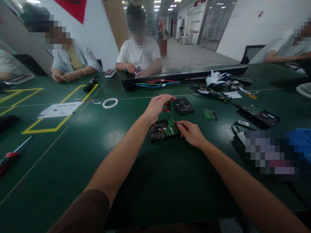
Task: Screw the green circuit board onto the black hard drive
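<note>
Left hand (pixel 158 108): fingers curled closed round a yellow-and-black screwdriver (pixel 168 105), shaft pointing down at the hard drive (pixel 157 131); tip too small to tell if seated. Drive lies on the green table (pixel 170 174) ahead of the wearer, its green board (pixel 172 128) facing up. Right hand (pixel 190 133): thumb and fingertips nearly together, apparently pinching the drive's right edge.

To do it well, I judge: shaft square to the board, firm press before each turn, right fingertips bracing against twist but clear of the tip.

Around, from left: red-handled screwdriver (pixel 9 157), well apart; paper sheet (pixel 59 110) in a yellow tape outline; white ring (pixel 104 104); a co-worker opposite, behind a long dark bar (pixel 194 75) with coloured wires. Second drive (pixel 184 105) sits just behind the first, likely the main crowding for the left fingers. Rightward, loose circuit board (pixel 210 114), tiny specks nearby that could get lost, cable tangle (pixel 211 94), gloves (pixel 218 78), third drive (pixel 261 115), then a pixelated object, unreadable
</note>
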Motion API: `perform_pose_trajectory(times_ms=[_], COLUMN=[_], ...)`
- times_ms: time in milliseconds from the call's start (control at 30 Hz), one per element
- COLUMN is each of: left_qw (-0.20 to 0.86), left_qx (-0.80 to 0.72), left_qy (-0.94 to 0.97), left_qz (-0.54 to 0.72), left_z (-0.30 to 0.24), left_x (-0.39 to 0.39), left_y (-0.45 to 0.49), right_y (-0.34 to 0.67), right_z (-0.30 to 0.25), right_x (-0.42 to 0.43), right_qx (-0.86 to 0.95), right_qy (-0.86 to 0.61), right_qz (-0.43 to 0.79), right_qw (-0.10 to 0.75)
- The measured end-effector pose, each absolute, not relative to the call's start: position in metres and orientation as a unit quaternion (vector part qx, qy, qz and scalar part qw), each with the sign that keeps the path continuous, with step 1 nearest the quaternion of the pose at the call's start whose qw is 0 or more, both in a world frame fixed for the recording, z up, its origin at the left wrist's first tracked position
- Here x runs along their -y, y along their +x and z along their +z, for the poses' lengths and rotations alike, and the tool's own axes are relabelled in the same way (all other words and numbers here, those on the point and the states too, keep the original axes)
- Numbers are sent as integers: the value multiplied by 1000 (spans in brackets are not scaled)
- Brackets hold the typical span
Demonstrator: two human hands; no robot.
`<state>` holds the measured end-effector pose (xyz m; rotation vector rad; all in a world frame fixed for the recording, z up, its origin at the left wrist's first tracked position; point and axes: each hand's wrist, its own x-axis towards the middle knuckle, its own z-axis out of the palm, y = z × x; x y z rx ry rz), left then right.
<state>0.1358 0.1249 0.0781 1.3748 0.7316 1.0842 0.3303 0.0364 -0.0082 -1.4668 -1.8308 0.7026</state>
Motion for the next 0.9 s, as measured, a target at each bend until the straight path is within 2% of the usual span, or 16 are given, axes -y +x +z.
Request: perform_pose_trajectory(times_ms=[900], left_qw=[629], left_qx=[-292], left_qy=[555], left_qz=[460], left_z=[81], left_x=[-125], left_y=[135], right_y=[331], right_z=[-10], right_x=[-37], right_qx=[703], right_qy=[-567], right_qz=[261], right_qw=[340])
